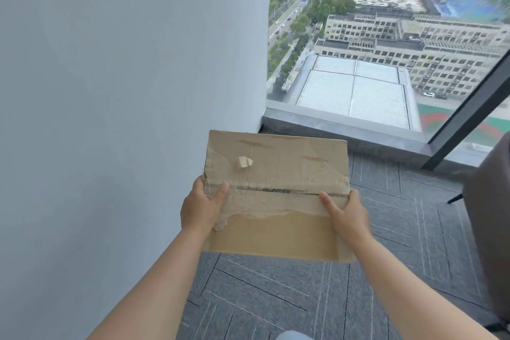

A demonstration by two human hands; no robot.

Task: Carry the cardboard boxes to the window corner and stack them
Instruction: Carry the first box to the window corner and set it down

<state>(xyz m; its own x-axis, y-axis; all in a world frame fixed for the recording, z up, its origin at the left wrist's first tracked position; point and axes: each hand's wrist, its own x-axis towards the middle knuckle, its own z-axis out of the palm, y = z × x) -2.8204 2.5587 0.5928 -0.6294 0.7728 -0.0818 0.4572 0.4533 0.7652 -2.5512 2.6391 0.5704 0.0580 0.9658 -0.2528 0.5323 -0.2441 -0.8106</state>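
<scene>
— What is entered first, by size?

— A plain pale grey wall (pixel 124 91) is recorded on the left. Next comes a tall glass window (pixel 386 36), through which city blocks are seen from high up. A grey carpet-tile floor (pixel 386 229) is laid below, bounded at its far edge by a dark grey stone sill (pixel 345 130). A grey-brown padded chair (pixel 491 215) is cut off at the right.

— And the task item?

— One worn, flat brown cardboard box (pixel 276 174) is listed, its top seam covered in torn clear tape. It is held in the air above the floor's far-left corner, near where wall and sill meet. Its left edge is gripped by the left hand (pixel 198 210) and its right edge by the right hand (pixel 347 215). Both thumbs are laid on top, and the fingers are hidden beneath.
</scene>
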